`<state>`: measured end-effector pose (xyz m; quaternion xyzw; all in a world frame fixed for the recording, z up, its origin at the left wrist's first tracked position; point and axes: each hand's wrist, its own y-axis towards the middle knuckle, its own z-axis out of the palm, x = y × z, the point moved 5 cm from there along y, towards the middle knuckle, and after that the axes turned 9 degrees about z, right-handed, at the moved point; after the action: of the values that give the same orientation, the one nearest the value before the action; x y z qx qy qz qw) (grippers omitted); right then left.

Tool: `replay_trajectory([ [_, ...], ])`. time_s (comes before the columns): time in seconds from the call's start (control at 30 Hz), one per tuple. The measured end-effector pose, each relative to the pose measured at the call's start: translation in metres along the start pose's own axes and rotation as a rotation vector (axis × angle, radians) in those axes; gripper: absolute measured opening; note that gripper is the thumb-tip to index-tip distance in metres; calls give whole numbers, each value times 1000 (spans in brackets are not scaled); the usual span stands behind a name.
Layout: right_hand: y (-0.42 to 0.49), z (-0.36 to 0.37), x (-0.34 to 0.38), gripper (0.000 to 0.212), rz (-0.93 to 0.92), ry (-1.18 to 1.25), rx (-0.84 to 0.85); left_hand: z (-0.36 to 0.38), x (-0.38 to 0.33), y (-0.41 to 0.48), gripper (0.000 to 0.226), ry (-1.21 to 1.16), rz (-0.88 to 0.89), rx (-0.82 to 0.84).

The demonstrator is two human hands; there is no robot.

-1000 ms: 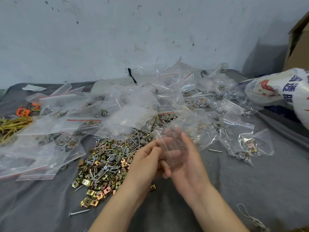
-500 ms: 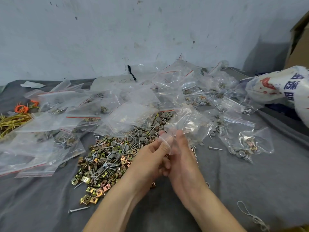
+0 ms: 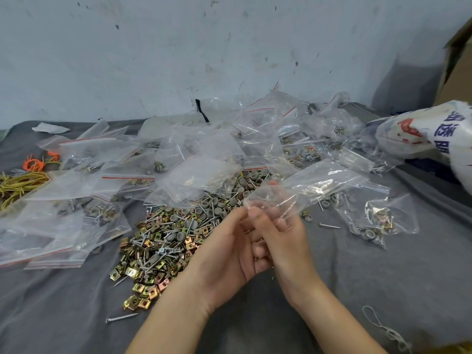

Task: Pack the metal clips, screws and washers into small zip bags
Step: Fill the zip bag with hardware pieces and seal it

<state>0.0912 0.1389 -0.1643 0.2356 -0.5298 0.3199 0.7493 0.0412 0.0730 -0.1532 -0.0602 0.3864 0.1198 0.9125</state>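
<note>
Now between left hand (image 3: pixel 228 255) and right hand (image 3: pixel 285 242), a seemingly longer zip bag (image 3: pixel 310 186).

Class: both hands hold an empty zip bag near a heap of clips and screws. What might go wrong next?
1. The zip bag, pinched only at one end by the left hand and right hand, could slip free.
2. Pointed screws in the mixed pile might pierce thin plastic.
3. The stray screw lying apart from the pile could be missed.
</note>
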Motion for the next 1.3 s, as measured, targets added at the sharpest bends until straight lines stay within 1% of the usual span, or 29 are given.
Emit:
replay_trajectory([
  [0.1, 3, -5, 1, 51, 8, 51, -12, -2, -5, 2, 41, 31, 61, -14],
  [0.2, 2, -3, 1, 24, 34, 96, 35, -3, -5, 3, 37, 204, 119, -68],
  [0.23, 2, -3, 0, 24, 56, 132, 45, -5, -5, 4, 38, 240, 141, -105],
  [0.27, 3, -4, 0, 28, 81, 175, 39, -7, -5, 3, 37, 281, 166, -156],
  [0.3, 5, -7, -1, 33, 111, 232, 17, -11, -8, 3, 35, 375, 208, -218],
  [0.33, 7, -10, -1, 37, 146, 309, -7, -17, -13, 1, 32, 562, 278, -286],
  [0.37, 9, -13, -1, 42, 182, 399, -23, -23, -21, -2, 29, 857, 365, -350],
  [0.43, 10, -19, -1, 51, 243, 539, -47, -33, -36, -6, 23, 1569, 528, -460],
  [0.47, 10, -22, -1, 53, 266, 582, -63, -36, -41, -6, 22, 1806, 570, -508],
  [0.5, 11, -24, -2, 55, 284, 616, -76, -41, -45, -4, 26, 1919, 571, -531],
  [0.53, 10, -25, -3, 55, 298, 641, -86, -49, -47, -1, 32, 1978, 527, -534],
  [0.63, 11, -27, -2, 57, 325, 684, -97, -69, -47, 12, 45, 2119, 301, -475],
  [0.67, 11, -28, -2, 58, 332, 693, -96, -73, -48, 14, 47, 2158, 265, -452],
  [0.8, 14, -28, 2, 54, 335, 730, -78, -75, -54, 14, 43, 2220, 238, -422],
  [0.87, 15, -28, 5, 52, 325, 735, -70, -76, -54, 14, 43, 2252, 183, -414],
  [0.97, 15, -28, 5, 55, 323, 745, -79, -76, -54, 16, 43, 2290, 97, -427],
  [1.13, 13, -27, 0, 55, 340, 773, -104, -70, -55, 14, 27, 2203, 150, -487],
  [1.3, 14, -26, -1, 58, 345, 802, -110, -69, -58, 5, 22, 2094, 219, -497],
])
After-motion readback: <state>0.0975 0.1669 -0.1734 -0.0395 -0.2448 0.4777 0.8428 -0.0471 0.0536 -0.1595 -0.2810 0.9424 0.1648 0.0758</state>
